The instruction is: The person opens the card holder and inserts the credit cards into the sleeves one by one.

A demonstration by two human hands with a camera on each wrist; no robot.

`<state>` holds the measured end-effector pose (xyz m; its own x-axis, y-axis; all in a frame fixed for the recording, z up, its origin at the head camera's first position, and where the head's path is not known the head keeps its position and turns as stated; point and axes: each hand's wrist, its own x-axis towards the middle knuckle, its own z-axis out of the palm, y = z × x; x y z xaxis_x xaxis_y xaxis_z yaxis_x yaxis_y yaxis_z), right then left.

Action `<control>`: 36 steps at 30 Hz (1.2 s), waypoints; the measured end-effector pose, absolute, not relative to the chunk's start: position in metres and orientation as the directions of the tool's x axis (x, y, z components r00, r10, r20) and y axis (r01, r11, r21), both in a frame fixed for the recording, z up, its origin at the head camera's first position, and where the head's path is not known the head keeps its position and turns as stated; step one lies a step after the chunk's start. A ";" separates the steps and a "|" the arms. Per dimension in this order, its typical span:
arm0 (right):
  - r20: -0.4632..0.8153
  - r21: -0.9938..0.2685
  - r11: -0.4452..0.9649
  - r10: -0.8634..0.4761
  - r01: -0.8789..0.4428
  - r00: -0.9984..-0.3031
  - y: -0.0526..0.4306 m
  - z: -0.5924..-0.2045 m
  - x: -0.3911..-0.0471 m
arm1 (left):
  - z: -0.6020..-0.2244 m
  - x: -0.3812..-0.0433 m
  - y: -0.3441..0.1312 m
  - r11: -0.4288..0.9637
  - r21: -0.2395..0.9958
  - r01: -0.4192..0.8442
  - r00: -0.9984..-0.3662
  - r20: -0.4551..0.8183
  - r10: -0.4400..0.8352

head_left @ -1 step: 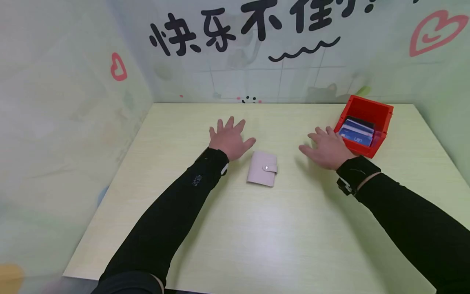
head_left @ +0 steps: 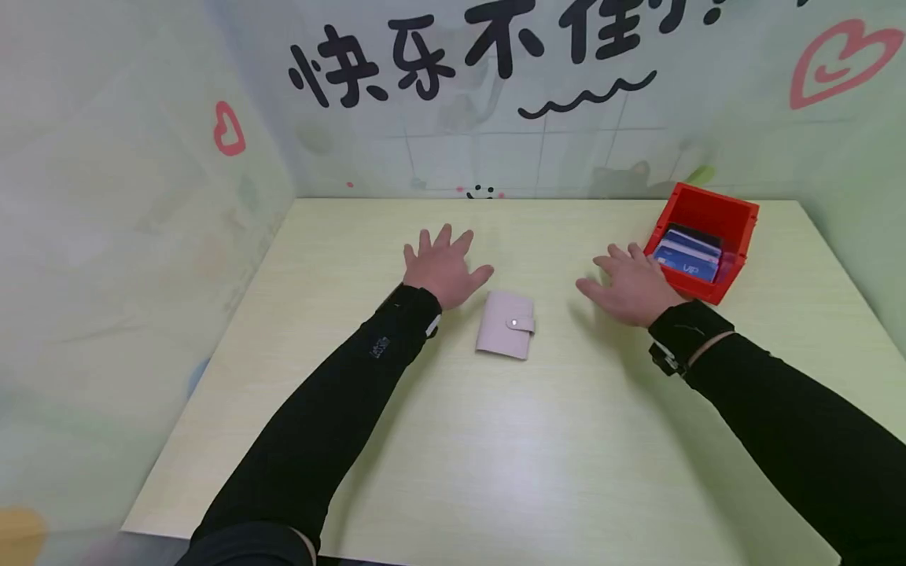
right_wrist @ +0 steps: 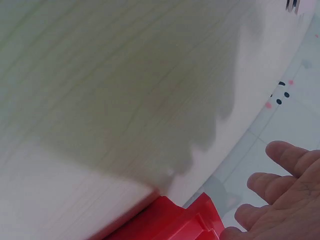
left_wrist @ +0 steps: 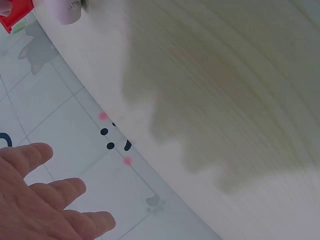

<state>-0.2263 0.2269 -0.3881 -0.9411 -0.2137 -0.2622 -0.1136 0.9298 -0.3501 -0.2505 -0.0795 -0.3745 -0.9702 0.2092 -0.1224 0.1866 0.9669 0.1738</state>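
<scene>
Your left hand (head_left: 444, 271) and right hand (head_left: 628, 286), spread and empty, appear pre-grasp. Next, the mid-frame wallet (head_left: 501, 326) likely needs pinching.

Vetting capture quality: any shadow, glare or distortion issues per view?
Head: pale glare on the table, soft shadows beside both black sleeves. Left wrist: broad, finger-edged shadow, likely from the left hand, dims the table. Right wrist: similar broad shadow, likely from the right hand; the table's far edge bows, suggesting lens distortion.
</scene>
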 end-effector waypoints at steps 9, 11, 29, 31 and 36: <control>-0.220 -0.389 0.915 -0.207 -0.109 -0.953 0.224 -0.385 -0.221 | -0.369 -0.247 -0.074 0.962 0.179 0.205 -0.969 -0.100 0.225; -0.209 -0.413 0.905 -0.205 -0.103 -0.956 0.220 -0.383 -0.219 | -0.368 -0.246 -0.074 0.962 0.181 0.205 -0.970 -0.092 0.224; -0.268 -0.441 0.895 -0.206 -0.071 -0.941 0.192 -0.369 -0.199 | -0.375 -0.227 -0.071 0.947 0.247 0.205 -0.964 -0.115 0.239; -0.262 -0.443 0.892 -0.222 -0.087 -0.939 0.186 -0.370 -0.195 | -0.379 -0.222 -0.072 0.944 0.261 0.203 -0.962 -0.126 0.242; -0.267 -0.458 0.881 -0.264 -0.120 -0.927 0.170 -0.373 -0.184 | -0.387 -0.211 -0.071 0.933 0.290 0.211 -0.949 -0.169 0.268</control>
<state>-0.1844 0.1705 -0.3727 -0.9267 -0.2645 -0.2669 -0.1195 0.8809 -0.4580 -0.2110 -0.0708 -0.3869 -0.9485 0.2675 -0.1694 0.2114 0.9333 0.2902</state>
